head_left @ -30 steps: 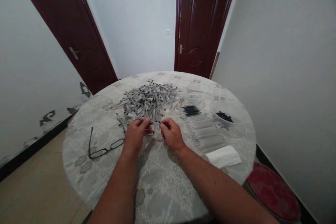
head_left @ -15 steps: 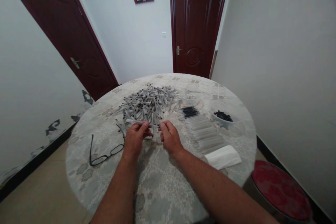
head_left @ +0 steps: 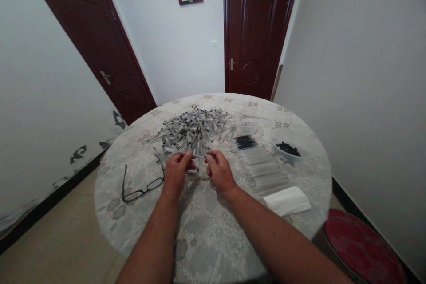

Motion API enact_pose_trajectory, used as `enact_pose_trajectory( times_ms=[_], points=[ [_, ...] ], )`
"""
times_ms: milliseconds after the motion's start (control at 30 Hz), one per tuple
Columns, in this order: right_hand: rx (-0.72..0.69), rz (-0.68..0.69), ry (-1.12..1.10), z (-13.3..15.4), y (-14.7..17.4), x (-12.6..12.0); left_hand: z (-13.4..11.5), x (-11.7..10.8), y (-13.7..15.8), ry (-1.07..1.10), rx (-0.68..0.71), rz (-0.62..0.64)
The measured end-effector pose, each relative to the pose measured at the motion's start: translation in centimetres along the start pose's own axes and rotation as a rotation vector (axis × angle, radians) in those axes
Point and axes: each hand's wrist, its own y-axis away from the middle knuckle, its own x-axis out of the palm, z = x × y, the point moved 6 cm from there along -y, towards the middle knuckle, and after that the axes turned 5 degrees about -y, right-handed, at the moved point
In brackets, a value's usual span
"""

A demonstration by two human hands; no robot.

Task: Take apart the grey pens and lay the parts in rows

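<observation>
My left hand (head_left: 176, 169) is closed around a slim greyish-white pen (head_left: 176, 151), which lies roughly level between thumb and fingers. At the pen's right end, my right hand (head_left: 220, 171) pinches with thumb and forefinger; whether a small part sits in that pinch is hidden. Just beyond both hands spreads a big loose heap of similar pens (head_left: 191, 128) with dark ends. To the right, clear pen tubes (head_left: 262, 168) lie side by side in a row, with black pieces (head_left: 245, 142) at their far end.
A clear plastic bowl (head_left: 299, 158) holds small black caps (head_left: 288, 148). Folded white tissue (head_left: 288, 201) lies at the near right, and black-framed glasses (head_left: 135, 195) at the left. A round table (head_left: 213, 239) carries everything; a red-topped stool (head_left: 362, 244) stands beside it.
The whole view has shifted slightly, so things appear a little farther right. Both hands keep nearly the same hold on the pen.
</observation>
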Motion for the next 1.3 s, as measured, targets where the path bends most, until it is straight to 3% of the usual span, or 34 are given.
enact_pose_trajectory(
  times_ms=[733, 933, 1100, 1300],
  points=[
    [0.016, -0.122, 0.016, 0.3, -0.8, -1.9, 1.3, 0.2, -0.5, 0.046, 0.017, -0.038],
    [0.039, -0.131, 0.020, 0.3, -0.8, -2.0, 1.6, 0.7, -0.6, 0.147, -0.051, -0.014],
    [-0.109, -0.072, 0.220, 1.8, -0.5, -1.1, 1.6, 1.9, -0.8, 0.360, -0.111, 0.077],
    [-0.340, -0.084, 0.548, 5.8, 0.3, -0.7, 1.4, 2.7, -0.6, 0.396, -0.101, 0.160]
  ],
)
